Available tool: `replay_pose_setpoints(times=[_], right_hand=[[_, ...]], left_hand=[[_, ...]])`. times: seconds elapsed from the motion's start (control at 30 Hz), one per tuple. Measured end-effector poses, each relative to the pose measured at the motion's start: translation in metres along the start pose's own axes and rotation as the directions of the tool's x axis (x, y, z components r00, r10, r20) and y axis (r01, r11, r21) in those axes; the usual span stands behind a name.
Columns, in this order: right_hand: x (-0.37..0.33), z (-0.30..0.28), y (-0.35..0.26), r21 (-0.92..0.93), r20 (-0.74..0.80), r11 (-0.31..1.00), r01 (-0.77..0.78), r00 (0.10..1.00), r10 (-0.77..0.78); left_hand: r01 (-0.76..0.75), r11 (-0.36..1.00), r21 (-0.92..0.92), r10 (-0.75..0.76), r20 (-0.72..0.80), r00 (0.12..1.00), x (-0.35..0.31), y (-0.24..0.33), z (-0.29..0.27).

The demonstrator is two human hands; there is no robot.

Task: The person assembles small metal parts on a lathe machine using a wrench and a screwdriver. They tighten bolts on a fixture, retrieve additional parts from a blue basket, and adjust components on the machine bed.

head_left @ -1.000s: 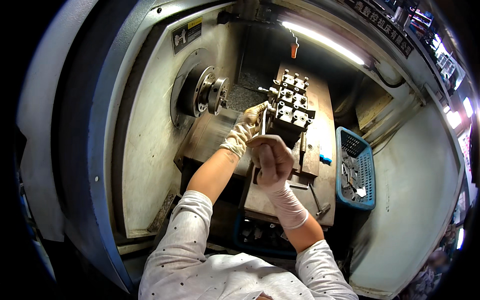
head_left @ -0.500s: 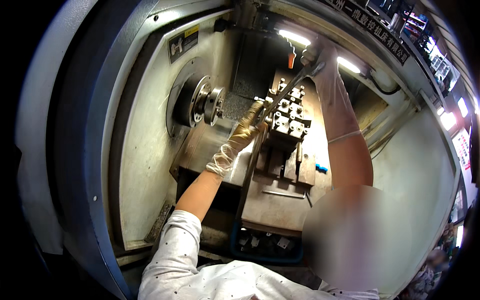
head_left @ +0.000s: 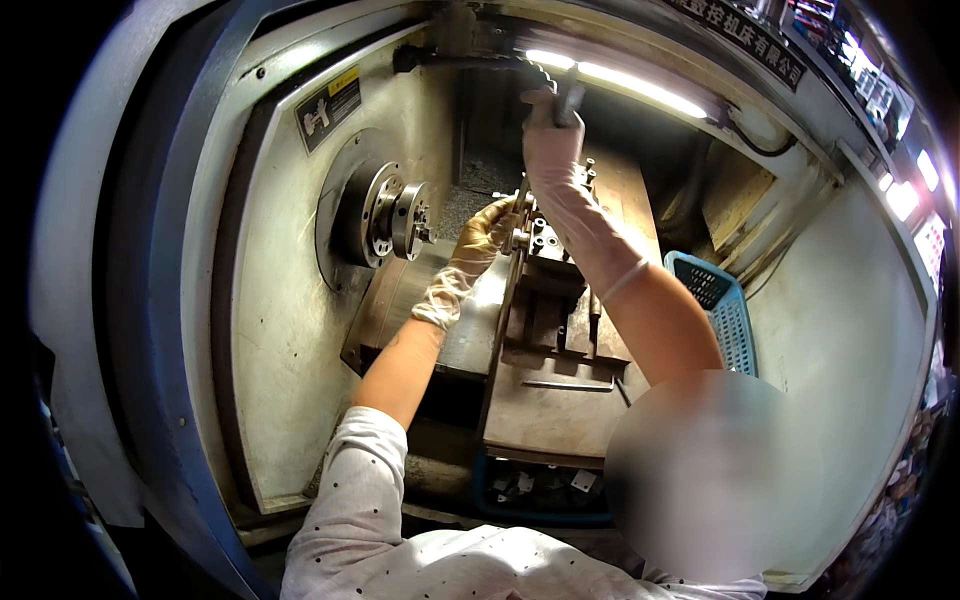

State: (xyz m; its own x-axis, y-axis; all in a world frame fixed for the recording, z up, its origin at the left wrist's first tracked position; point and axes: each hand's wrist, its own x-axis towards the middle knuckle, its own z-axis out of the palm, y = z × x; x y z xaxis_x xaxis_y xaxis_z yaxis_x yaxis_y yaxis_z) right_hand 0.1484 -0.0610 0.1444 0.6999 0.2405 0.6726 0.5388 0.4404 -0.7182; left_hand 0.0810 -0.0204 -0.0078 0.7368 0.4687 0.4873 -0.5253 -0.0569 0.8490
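Observation:
My left hand [head_left: 484, 238], in an oil-stained thin glove, is curled against the left side of the tool block [head_left: 548, 245] on the lathe's slide. Its fingertips press at the bolts there, and what they pinch is hidden. Higher up, my right hand [head_left: 553, 130], gloved in pale white, is closed near the lamp at the back of the machine. From its fist sticks up the dark end of a wrench [head_left: 570, 95], blurred; the rest of the tool is hidden. My right forearm covers part of the block.
Left of the block, a round chuck [head_left: 408, 220] juts from the pale wall. A hex key [head_left: 568, 384] lies on the slide's near plate. A blue basket [head_left: 735, 325] stands at right; a bin [head_left: 545, 518] of metal pieces sits below. A hose [head_left: 480, 63] runs near the lamp.
My right hand has swung up and left, lifting the wrench off the tool block. The left hand stays by the block, no longer on the wrench. The blue basket has come into sight.

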Motion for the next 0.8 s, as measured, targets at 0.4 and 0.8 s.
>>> replay_pose_setpoints(times=[0.4,0.8], right_hand=[[0.009,0.013,-0.021,0.088,0.056,0.994,0.061,0.996,-0.066],[-0.094,-0.156,-0.183,0.379,0.247,0.922,0.081,0.951,-0.185]], left_hand=[[0.238,0.735,-0.635,-0.436,-0.174,0.883,-0.052,-0.053,0.022],[0.011,0.649,-0.761,-0.235,-0.186,0.954,-0.023,-0.041,0.038]])
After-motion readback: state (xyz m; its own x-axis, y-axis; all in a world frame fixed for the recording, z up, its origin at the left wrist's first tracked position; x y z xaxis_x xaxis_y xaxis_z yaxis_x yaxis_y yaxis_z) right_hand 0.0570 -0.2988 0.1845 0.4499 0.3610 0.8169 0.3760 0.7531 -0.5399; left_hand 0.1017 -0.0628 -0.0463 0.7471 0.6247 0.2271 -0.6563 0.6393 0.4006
